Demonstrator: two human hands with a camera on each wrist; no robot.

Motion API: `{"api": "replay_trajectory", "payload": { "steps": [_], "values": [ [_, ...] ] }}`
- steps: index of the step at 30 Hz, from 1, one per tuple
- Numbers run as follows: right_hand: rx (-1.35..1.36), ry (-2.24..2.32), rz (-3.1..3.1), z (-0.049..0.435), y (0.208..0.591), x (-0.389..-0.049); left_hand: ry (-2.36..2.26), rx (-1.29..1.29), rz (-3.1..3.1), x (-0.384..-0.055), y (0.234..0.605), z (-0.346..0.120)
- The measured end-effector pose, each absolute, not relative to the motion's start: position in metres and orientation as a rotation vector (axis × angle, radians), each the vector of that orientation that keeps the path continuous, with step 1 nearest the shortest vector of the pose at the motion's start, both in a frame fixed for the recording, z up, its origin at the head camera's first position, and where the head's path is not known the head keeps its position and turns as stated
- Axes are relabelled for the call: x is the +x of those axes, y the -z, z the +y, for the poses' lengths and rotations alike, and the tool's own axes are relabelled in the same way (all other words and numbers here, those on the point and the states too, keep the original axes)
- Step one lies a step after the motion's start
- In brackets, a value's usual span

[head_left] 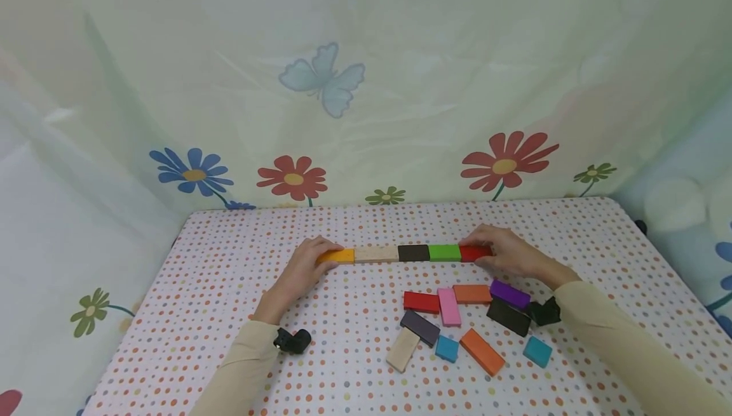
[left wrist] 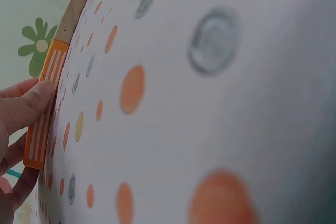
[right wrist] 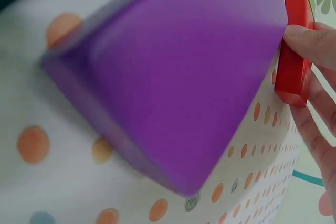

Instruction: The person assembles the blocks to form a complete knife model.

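A straight row of blocks lies across the dotted table, end to end. At its left end my left hand (head_left: 298,271) pinches a yellow-orange block (head_left: 343,255), which shows white stripes along its side in the left wrist view. Plain wood (head_left: 375,254) comes after it, then a black block (head_left: 413,253) and a green block (head_left: 444,252). My right hand (head_left: 511,252) grips the red block (head_left: 471,253) at the right end, thumb on the near side and fingers behind. In the right wrist view this red block (right wrist: 294,66) meets the green one.
Nearer me lies a loose group: another red block (head_left: 421,302), a pink one (head_left: 449,307), orange (head_left: 482,352), purple (head_left: 509,293), black (head_left: 508,317), dark grey (head_left: 420,328), plain wood (head_left: 403,350) and small blue pieces (head_left: 447,348). The purple block looms large in the right wrist view.
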State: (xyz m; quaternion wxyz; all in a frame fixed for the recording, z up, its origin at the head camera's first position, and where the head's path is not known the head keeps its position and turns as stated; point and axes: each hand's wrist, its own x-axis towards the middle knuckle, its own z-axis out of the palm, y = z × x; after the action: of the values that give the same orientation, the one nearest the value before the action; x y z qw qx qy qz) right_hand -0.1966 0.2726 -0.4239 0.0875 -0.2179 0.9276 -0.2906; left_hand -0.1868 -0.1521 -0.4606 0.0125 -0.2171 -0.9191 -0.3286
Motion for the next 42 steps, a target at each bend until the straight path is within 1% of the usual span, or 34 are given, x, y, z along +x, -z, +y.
{"api": "replay_trajectory", "payload": {
  "steps": [6, 14, 20, 24, 29, 37, 42],
  "values": [
    [-0.716, 0.847, 2.839, 0.257, 0.415, -0.192, 1.033, -0.664, -2.869, -0.186, 0.461, -0.152],
    [-0.941, 0.951, 2.695, 0.203, 0.393, -0.175, 1.003, -0.647, -2.874, -0.187, 0.464, -0.156],
    [-1.013, 0.888, 2.547, 0.178, 0.399, -0.158, 1.028, -0.659, -2.873, -0.188, 0.463, -0.155],
    [-1.046, 0.852, 2.471, 0.175, 0.410, -0.151, 1.026, -0.681, -2.874, -0.189, 0.464, -0.152],
    [-1.016, 0.819, 2.445, 0.179, 0.420, -0.146, 1.016, -0.669, -2.875, -0.188, 0.465, -0.150],
    [-1.009, 0.733, 2.526, 0.176, 0.426, -0.144, 1.013, -0.646, -2.887, -0.187, 0.462, -0.150],
    [-0.956, 0.716, 2.556, 0.174, 0.426, -0.143, 1.005, -0.660, -2.880, -0.187, 0.464, -0.151]
  ]
}}
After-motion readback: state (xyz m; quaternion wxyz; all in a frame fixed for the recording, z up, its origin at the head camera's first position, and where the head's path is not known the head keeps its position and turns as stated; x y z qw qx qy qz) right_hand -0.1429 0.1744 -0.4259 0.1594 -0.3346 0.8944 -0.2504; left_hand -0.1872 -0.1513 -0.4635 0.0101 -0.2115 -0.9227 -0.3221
